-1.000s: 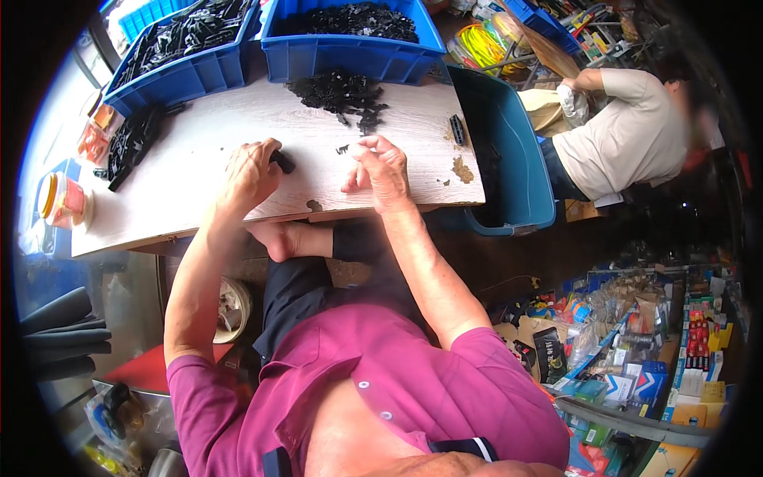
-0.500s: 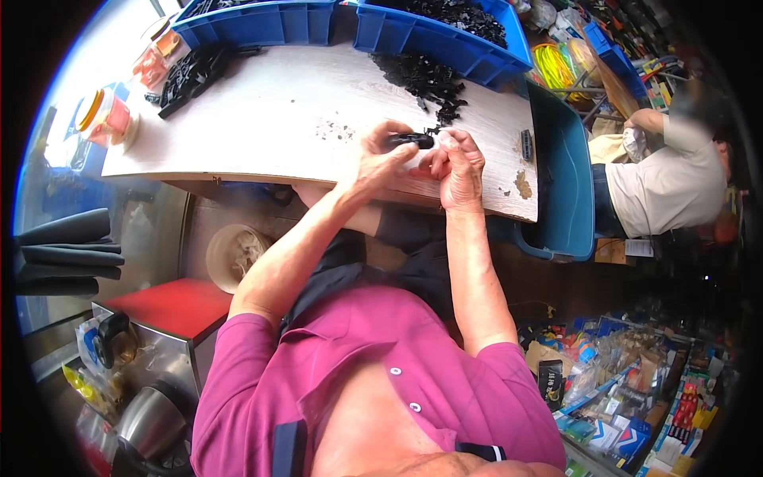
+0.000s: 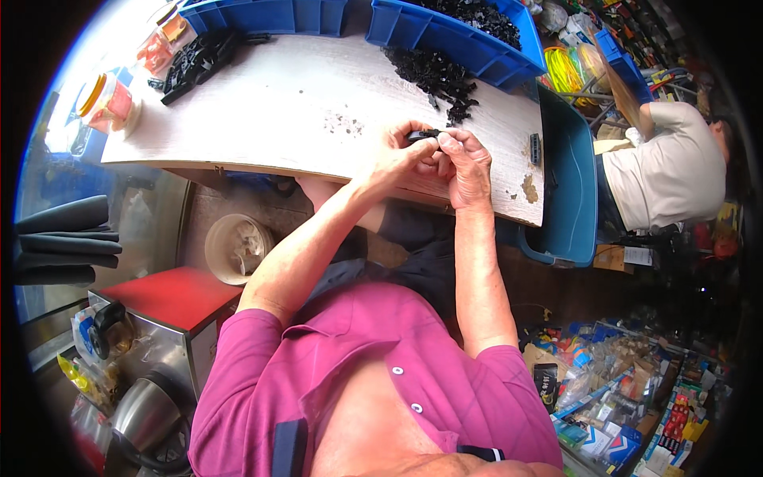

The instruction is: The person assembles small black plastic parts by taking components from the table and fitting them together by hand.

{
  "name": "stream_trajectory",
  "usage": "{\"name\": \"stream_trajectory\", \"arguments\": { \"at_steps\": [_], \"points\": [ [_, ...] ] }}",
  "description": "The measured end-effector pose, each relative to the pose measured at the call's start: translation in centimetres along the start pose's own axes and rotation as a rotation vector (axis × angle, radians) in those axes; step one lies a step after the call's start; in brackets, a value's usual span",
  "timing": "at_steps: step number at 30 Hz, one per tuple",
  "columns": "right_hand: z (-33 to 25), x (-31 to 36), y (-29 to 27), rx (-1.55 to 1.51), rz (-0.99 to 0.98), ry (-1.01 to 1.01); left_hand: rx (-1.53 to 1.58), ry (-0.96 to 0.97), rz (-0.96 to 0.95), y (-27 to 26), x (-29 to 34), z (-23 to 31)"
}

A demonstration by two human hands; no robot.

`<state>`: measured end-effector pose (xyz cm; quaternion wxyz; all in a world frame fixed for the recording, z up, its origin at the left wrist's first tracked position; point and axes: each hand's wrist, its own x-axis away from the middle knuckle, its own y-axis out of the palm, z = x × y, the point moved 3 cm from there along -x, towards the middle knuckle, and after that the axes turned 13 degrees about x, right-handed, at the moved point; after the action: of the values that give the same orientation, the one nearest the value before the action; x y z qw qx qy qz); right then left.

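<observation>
Between my two hands, over the front part of the pale table (image 3: 262, 103), is a small black plastic part (image 3: 424, 135). My left hand (image 3: 400, 151) is closed around one side of it. The fingers of my right hand (image 3: 467, 163) are pinched together at its other end, and what lies between their tips is hidden. Just beyond my hands spreads a loose pile of small black pieces (image 3: 433, 75). At the table's right side lies a single long black piece (image 3: 535, 149). A heap of longer black parts (image 3: 203, 65) rests at the far left.
Blue bins (image 3: 469, 48) holding black pieces stand along the table's far edge. A teal tub (image 3: 568, 183) adjoins the right end. One lidded jar (image 3: 107, 103) stands at the left. Another person (image 3: 671, 171) bends over at the right. A white bucket (image 3: 230, 242) sits below the table.
My right fingers have come together with the black part, closing the gap to my left hand. The whole view has shifted slightly. The person at the right has bent further over.
</observation>
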<state>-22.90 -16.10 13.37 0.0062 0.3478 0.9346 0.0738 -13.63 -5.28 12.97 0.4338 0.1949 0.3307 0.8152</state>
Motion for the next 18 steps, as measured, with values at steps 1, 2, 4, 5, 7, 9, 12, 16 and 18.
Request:
{"name": "stream_trajectory", "arguments": {
  "at_steps": [1,2,4,5,7,9,12,16,18],
  "points": [
    [-0.15,0.1,0.13,0.001,0.002,0.001,0.002,-0.002,0.0,0.14,-0.01,0.06],
    [-0.3,0.22,0.29,-0.006,-0.007,0.024,0.015,-0.007,0.057,0.08,-0.03,0.08],
    [-0.38,0.25,0.48,-0.014,-0.017,0.045,0.027,-0.011,0.115,-0.05,-0.2,-0.08],
    [-0.3,0.14,0.39,0.032,-0.005,0.017,0.026,-0.005,0.132,-0.22,-0.39,-0.38],
    [-0.27,-0.01,0.15,0.079,0.014,-0.012,0.025,-0.003,0.145,-0.23,-0.5,-0.49],
    [-0.43,-0.09,0.13,0.131,0.02,-0.034,-0.035,0.011,0.13,-0.25,-0.34,-0.12],
    [-0.77,-0.02,0.49,0.136,0.017,0.045,0.045,0.001,0.207,0.11,0.19,0.33],
    [-0.84,0.07,0.7,0.205,-0.074,0.154,0.069,0.057,0.237,-0.06,0.18,0.27],
    [-0.35,0.03,0.4,0.279,-0.056,0.095,0.005,0.05,0.159,-0.22,0.13,0.11]
  ]
}}
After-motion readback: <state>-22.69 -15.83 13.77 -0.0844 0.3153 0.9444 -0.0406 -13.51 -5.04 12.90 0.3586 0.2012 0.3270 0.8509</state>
